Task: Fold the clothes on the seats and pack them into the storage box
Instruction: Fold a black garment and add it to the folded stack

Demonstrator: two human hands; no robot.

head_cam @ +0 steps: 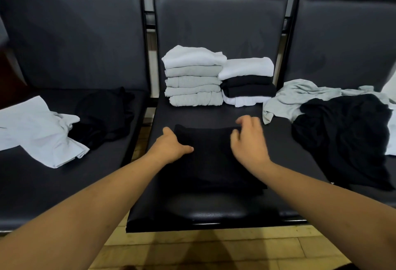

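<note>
The left hand (171, 147) lies spread on the left edge of a folded black garment (210, 162). The right hand (249, 141), fingers bent and blurred, is over its far right corner, and I cannot tell whether it grips. The garment lies on the middle seat (192, 211), in front of a five-piece stack (194, 76) and a four-piece stack (246, 82), with two loose clothes on the left seat (42, 184).

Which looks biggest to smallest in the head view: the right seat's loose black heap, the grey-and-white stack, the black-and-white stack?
1. loose black heap, though it lies nearer the camera.
2. grey-and-white stack.
3. black-and-white stack, slightly shorter beside it.
</note>
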